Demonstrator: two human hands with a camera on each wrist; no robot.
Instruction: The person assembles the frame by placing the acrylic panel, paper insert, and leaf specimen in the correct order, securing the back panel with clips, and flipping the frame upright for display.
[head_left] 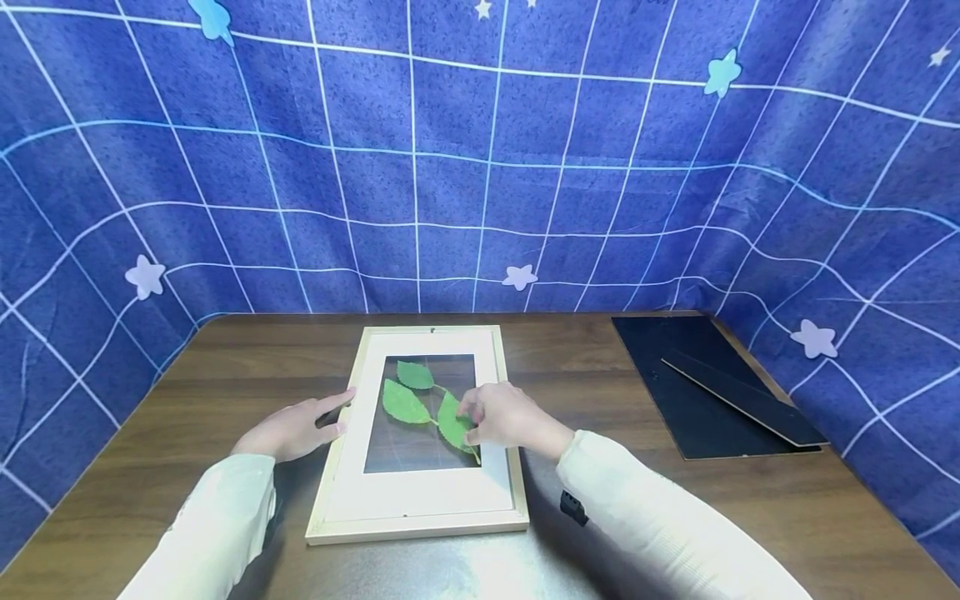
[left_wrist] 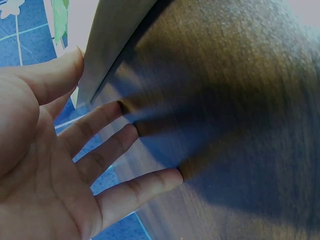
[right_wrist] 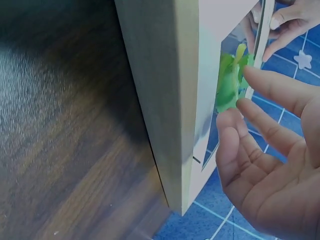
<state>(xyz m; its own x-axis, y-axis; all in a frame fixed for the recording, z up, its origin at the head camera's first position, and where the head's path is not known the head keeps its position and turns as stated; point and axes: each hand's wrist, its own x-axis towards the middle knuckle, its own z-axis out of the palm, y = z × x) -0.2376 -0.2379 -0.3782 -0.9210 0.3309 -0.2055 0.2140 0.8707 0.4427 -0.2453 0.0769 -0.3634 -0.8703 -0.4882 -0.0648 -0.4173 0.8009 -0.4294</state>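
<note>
A pale wooden picture frame with a white mat lies on the table. On its dark glassy middle rests a sprig of green leaves. My right hand reaches over the frame's right side, its fingertips touching the lower right leaf; thumb and forefinger stand apart there. Spread along the frame's left edge is my left hand. In the left wrist view the thumb touches the frame's side, and the other fingers extend toward the table with nothing in them.
At the table's right a black backing board lies flat, with a narrower black strip slanting across it. A small black object is by the right sleeve. Blue cloth with white grid lines hangs behind the brown wooden table.
</note>
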